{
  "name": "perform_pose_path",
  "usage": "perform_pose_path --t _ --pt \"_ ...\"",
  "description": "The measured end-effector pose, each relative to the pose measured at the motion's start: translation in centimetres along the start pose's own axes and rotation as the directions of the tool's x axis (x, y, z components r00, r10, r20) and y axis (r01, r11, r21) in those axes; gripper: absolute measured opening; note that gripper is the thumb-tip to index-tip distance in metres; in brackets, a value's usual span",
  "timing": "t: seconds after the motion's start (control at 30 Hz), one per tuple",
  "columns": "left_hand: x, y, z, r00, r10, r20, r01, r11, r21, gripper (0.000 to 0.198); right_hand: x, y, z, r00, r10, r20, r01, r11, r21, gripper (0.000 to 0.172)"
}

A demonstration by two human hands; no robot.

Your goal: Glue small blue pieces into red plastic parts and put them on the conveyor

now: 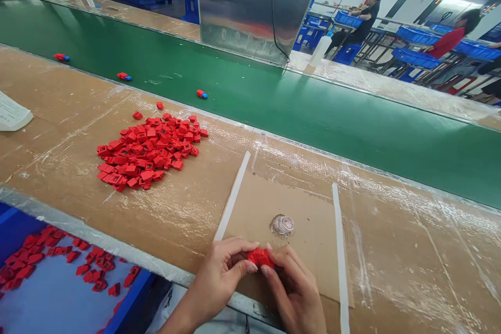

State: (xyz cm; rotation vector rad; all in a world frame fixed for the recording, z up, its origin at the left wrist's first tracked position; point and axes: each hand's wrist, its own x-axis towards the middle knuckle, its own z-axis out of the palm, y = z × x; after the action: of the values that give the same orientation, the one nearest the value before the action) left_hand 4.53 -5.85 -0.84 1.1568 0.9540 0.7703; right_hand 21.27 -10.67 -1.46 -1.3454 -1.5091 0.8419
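Note:
Near the table's front edge, a small red plastic piece (260,257) is pinched between my two hands, over a cardboard sheet (313,266) taped down with white strips. My left hand (219,274) grips its left end with thumb and forefinger. At its right end are the closed fingers of my right hand (293,284); a bit of blue shows beside them, mostly hidden. Just beyond the hands, a small clear cup (284,225) stands on the cardboard. To the left lies a heap of red plastic pieces (151,148).
A green conveyor belt (242,81) crosses behind, carrying several red-and-blue pieces (201,94). At lower left, a blue bin (129,302) holds more red pieces. A white bottle (13,112) lies at the left edge. People sit at far workbenches beyond a metal cabinet (250,10).

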Motion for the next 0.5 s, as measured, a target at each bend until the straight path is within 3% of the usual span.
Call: perform_pose_path --t 0.13,0.23,0.5 --pt "-0.1 0.2 -0.1 0.999 0.051 0.017 -0.053 0.986 0.155 0.025 -0.4 0.4 0.3 0.998 -0.036 -0.046 0.035 0.999 -0.022 0.013" --pt "0.0 0.2 -0.2 0.998 0.052 0.025 -0.055 0.984 0.170 0.024 -0.5 0.7 0.5 0.994 -0.074 -0.083 0.074 0.997 -0.009 0.012" --pt "0.3 0.6 0.5 0.995 -0.096 0.000 0.096 0.988 -0.121 0.037 -1.2 1.6 0.6 0.980 0.030 -0.197 0.004 0.985 0.174 0.021"
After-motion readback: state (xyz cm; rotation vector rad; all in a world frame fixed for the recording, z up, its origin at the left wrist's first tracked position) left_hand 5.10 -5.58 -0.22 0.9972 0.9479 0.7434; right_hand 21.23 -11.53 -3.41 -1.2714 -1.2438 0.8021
